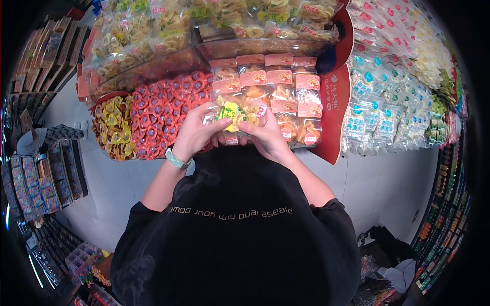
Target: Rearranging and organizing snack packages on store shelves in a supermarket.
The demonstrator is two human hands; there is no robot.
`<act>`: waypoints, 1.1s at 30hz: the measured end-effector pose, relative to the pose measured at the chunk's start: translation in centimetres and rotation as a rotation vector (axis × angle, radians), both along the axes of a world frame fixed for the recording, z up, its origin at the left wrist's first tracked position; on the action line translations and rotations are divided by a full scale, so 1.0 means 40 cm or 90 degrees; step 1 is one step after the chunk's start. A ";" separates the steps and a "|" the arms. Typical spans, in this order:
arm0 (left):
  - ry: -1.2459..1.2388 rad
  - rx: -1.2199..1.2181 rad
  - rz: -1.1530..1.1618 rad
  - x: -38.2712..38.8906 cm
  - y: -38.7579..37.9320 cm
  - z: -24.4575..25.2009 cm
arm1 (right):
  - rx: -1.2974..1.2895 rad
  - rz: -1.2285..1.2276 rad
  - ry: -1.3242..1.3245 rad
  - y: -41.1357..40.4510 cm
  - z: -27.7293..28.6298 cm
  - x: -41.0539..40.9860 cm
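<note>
Both my hands hold one clear plastic bag of banana chips (250,112) with a yellow-green label in front of my chest. My left hand (199,128) grips one side, its thumb pressed on the front of the bag; a pale green band is on that wrist. My right hand (270,132) pinches the opposite side with its thumb near the middle. Just beyond the bag lie rows of clear snack packs with pink header labels (281,77). Part of these packs is hidden behind my hands.
Red-wrapped sweets (164,111) and yellow-wrapped sweets (115,126) fill bins at left. More banana-chip bags (172,26) lie on the upper tier. A red divider panel (335,103) separates white snack bags (383,99) at right. A person (34,137) is at far left; another person (398,275) is at lower right.
</note>
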State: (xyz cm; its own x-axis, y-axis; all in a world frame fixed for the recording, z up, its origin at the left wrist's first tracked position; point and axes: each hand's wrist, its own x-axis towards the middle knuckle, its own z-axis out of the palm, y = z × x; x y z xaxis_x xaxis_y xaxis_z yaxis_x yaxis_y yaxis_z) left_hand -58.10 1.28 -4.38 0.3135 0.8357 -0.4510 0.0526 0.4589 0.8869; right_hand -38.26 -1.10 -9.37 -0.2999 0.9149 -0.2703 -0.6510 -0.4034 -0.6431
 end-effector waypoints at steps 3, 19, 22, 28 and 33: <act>0.004 0.026 -0.001 0.005 -0.004 0.006 | -0.032 0.057 0.044 0.004 -0.005 0.012; 0.244 0.242 -0.185 -0.002 0.117 0.112 | -0.077 0.022 0.144 0.044 0.013 0.004; 0.366 0.477 -0.124 -0.014 0.181 0.152 | -0.007 0.006 0.030 0.099 0.041 0.020; 0.402 0.744 -0.098 -0.016 0.268 0.256 | 0.168 -0.172 -0.112 0.258 0.201 0.051; 0.524 1.008 -0.149 -0.002 0.373 0.270 | 0.401 -0.143 -0.509 0.372 0.269 0.065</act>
